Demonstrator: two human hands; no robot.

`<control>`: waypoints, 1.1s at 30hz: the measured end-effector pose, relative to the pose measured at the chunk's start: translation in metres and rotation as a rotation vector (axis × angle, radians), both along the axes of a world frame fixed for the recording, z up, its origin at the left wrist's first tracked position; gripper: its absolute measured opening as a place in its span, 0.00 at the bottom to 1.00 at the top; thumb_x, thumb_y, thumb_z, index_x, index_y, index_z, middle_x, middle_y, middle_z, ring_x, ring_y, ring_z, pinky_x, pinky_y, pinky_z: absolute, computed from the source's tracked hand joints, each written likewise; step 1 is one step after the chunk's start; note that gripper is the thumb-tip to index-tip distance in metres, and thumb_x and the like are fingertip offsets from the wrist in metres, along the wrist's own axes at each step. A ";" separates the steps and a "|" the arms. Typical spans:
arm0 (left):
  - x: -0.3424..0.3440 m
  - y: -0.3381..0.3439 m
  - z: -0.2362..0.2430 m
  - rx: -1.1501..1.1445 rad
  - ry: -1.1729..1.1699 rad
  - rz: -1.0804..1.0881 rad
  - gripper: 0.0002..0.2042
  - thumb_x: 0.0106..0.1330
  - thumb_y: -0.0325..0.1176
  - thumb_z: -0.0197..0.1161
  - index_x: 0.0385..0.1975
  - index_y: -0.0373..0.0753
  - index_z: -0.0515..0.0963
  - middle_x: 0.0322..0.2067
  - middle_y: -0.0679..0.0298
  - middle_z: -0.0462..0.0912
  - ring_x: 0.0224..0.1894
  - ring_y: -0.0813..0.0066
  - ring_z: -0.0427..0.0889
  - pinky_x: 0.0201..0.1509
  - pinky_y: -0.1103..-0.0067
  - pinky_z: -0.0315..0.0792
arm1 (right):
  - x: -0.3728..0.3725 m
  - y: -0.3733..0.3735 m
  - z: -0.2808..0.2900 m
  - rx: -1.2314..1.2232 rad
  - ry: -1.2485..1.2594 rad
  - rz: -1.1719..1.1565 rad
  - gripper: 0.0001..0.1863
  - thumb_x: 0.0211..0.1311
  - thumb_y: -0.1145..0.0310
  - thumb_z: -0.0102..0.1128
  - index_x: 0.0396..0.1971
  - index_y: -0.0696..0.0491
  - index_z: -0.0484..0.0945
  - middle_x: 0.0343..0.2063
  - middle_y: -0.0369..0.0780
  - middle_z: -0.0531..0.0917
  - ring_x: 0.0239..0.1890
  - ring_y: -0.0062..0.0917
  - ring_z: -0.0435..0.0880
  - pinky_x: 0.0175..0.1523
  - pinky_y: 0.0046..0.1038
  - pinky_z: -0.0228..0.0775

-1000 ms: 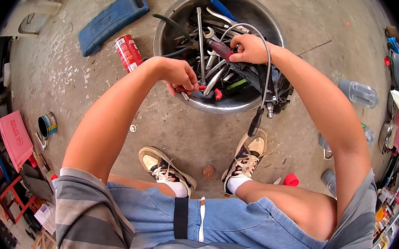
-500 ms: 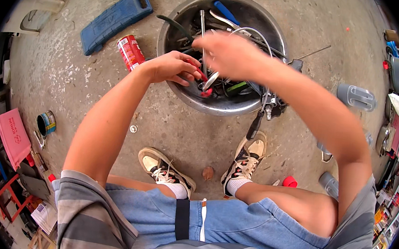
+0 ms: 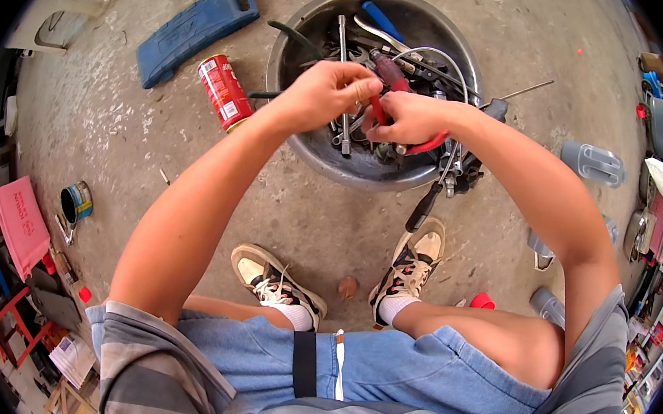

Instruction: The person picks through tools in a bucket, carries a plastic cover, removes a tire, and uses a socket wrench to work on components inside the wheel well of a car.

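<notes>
Holding a red-handled tool (image 3: 430, 143) between them, a person's two bare hands meet over a wide metal basin (image 3: 327, 169) on a concrete floor (image 3: 193, 171). The left hand (image 3: 325, 94), its fingers curled, pinches one red part of the tool between thumb and forefinger. The right hand (image 3: 412, 118) is bent around the tool's middle, with a second red part emerging at its near right side; some of its fingertips are hidden, and the exact kind of tool cannot be told. Inside the basin lies a jumble of hand tools: a long silver bar (image 3: 341, 38) beside the left hand, a screwdriver with a dark red handle (image 3: 391, 70) just beyond the right hand, and a blue handle (image 3: 382, 20) toward the far rim. A flexible silver shaft (image 3: 466, 81) arches past the right wrist and ends in a black grip (image 3: 423, 209) outside the near right rim. Left of the basin lie a red can (image 3: 225, 93), tipped on its side, and, farther off, a blue plastic case (image 3: 194, 33). An open tin (image 3: 77, 203) stands at the left; a clear grey container (image 3: 592, 163) lies at the right. Nearer the person, a red cap (image 3: 482, 301) rests to the right of two laced shoes (image 3: 414, 254), planted apart below the basin.
</notes>
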State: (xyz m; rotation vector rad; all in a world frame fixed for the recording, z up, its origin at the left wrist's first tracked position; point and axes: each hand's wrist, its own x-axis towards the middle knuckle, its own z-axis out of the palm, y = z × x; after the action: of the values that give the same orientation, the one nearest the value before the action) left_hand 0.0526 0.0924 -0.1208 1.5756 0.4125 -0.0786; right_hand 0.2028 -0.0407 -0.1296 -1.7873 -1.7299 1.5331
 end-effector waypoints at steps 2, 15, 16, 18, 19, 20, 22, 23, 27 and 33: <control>0.000 0.009 -0.006 -0.081 0.086 0.063 0.13 0.68 0.39 0.57 0.37 0.34 0.81 0.31 0.57 0.81 0.33 0.65 0.81 0.41 0.73 0.75 | 0.004 -0.002 -0.001 -0.007 -0.026 0.043 0.14 0.54 0.60 0.57 0.29 0.58 0.79 0.26 0.46 0.83 0.33 0.37 0.82 0.42 0.35 0.71; -0.022 -0.031 -0.078 1.017 0.335 -0.280 0.08 0.51 0.35 0.66 0.30 0.42 0.83 0.35 0.59 0.80 0.39 0.57 0.81 0.43 0.65 0.76 | 0.010 -0.019 0.028 -0.095 -0.043 0.063 0.14 0.55 0.66 0.57 0.38 0.58 0.79 0.25 0.45 0.80 0.30 0.35 0.79 0.40 0.33 0.71; -0.022 -0.032 -0.079 1.024 0.282 -0.295 0.09 0.51 0.34 0.66 0.31 0.41 0.82 0.34 0.59 0.80 0.40 0.58 0.81 0.43 0.66 0.76 | 0.011 -0.019 0.027 -0.082 -0.054 0.077 0.14 0.55 0.66 0.57 0.38 0.58 0.79 0.25 0.45 0.80 0.30 0.35 0.79 0.40 0.33 0.71; -0.022 -0.035 -0.081 1.053 0.262 -0.321 0.09 0.50 0.34 0.66 0.32 0.42 0.82 0.34 0.59 0.80 0.40 0.58 0.81 0.43 0.66 0.76 | 0.011 -0.020 0.028 -0.087 -0.063 0.066 0.15 0.55 0.66 0.57 0.39 0.58 0.79 0.26 0.46 0.80 0.31 0.35 0.80 0.41 0.33 0.71; -0.024 -0.036 -0.082 1.069 0.231 -0.316 0.09 0.50 0.33 0.66 0.31 0.42 0.81 0.32 0.59 0.81 0.38 0.58 0.82 0.41 0.66 0.76 | 0.011 -0.018 0.027 -0.093 -0.055 0.078 0.15 0.55 0.66 0.58 0.40 0.58 0.79 0.26 0.46 0.80 0.31 0.35 0.80 0.41 0.33 0.71; -0.023 -0.035 -0.083 1.056 0.273 -0.362 0.10 0.51 0.33 0.66 0.33 0.42 0.80 0.29 0.58 0.82 0.36 0.57 0.83 0.40 0.66 0.76 | 0.011 -0.015 0.027 -0.099 -0.048 0.089 0.15 0.55 0.66 0.58 0.40 0.58 0.79 0.27 0.46 0.81 0.31 0.35 0.80 0.41 0.33 0.71; -0.016 -0.043 -0.073 1.052 0.313 -0.387 0.13 0.51 0.32 0.65 0.38 0.41 0.77 0.27 0.55 0.83 0.34 0.56 0.83 0.39 0.66 0.76 | 0.013 -0.019 0.028 -0.107 -0.053 0.080 0.15 0.56 0.65 0.58 0.40 0.58 0.79 0.27 0.45 0.81 0.32 0.35 0.80 0.41 0.33 0.71; -0.014 -0.044 -0.070 1.053 0.315 -0.387 0.13 0.51 0.32 0.65 0.38 0.41 0.77 0.27 0.55 0.83 0.34 0.56 0.83 0.39 0.66 0.76 | 0.013 -0.019 0.029 -0.116 -0.062 0.068 0.15 0.56 0.65 0.59 0.40 0.58 0.79 0.27 0.45 0.81 0.32 0.34 0.80 0.42 0.33 0.71; -0.016 -0.039 -0.068 0.994 0.415 -0.412 0.18 0.52 0.31 0.65 0.43 0.38 0.73 0.31 0.53 0.82 0.39 0.54 0.82 0.43 0.65 0.76 | 0.012 -0.017 0.026 -0.048 -0.045 0.079 0.15 0.56 0.64 0.60 0.41 0.57 0.79 0.28 0.44 0.81 0.33 0.33 0.80 0.42 0.32 0.71; -0.030 0.001 0.028 0.701 0.067 -0.424 0.14 0.52 0.23 0.65 0.41 0.36 0.80 0.38 0.56 0.79 0.43 0.57 0.80 0.45 0.70 0.74 | 0.013 -0.020 0.012 -0.148 -0.031 0.032 0.11 0.56 0.64 0.61 0.34 0.55 0.81 0.26 0.43 0.83 0.30 0.32 0.80 0.39 0.32 0.71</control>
State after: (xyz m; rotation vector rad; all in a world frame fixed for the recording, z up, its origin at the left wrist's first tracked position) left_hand 0.0225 0.0933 -0.0926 2.3421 0.1484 -0.3425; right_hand 0.2159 -0.0611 -0.1178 -1.8706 -1.7073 1.6960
